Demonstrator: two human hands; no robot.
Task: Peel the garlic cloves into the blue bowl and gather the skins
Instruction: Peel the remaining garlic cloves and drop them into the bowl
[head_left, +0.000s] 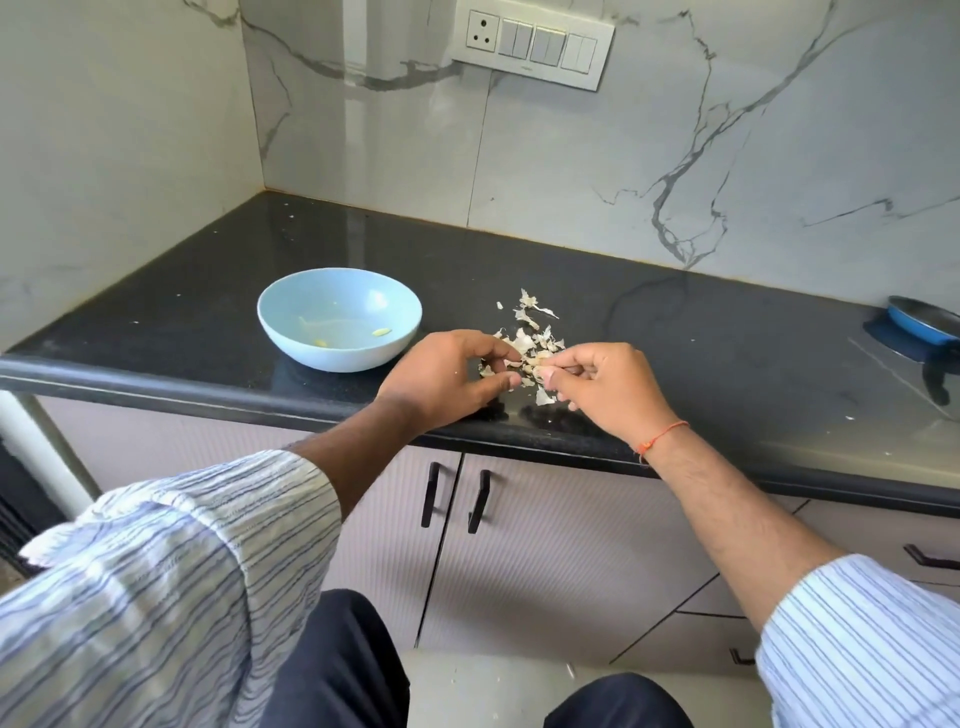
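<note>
Three or so peeled cloves sit in the blue bowl, so peeling's underway. Both hands meet over the skins on the counter, just right of the bowl. Right hand pinches a pale bit, clove or skin, can't tell. Left hand has fingers curled at it too, grip unclear. Skins look scattered, gathering's still left I'd say.

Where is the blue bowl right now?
The bowl sits on the black counter, left of the skins and both hands, near the front edge.
</note>
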